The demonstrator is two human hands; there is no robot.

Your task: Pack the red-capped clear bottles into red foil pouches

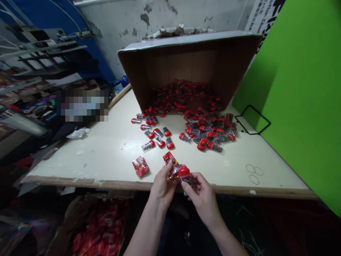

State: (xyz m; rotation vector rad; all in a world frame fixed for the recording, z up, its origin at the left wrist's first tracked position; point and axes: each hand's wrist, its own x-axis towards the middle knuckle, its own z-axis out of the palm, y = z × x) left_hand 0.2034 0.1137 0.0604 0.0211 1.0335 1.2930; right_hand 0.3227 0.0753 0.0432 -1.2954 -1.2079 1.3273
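Observation:
My left hand (162,185) pinches a red printed packet (172,162) at the table's front edge. My right hand (200,193) grips a small clear vial with a red cap (184,175), held against the packet's opening. Another red packet (140,166) lies flat on the table just left of my hands. Many loose red-capped vials (206,131) spill across the table from a cardboard box (229,60) tipped on its side at the back.
The white table (106,156) has a worn wooden front edge. A green panel (301,99) walls the right side. Rubber bands (253,173) lie at the right front. A box of red packets (98,234) sits under the table at left. Cluttered shelving stands at far left.

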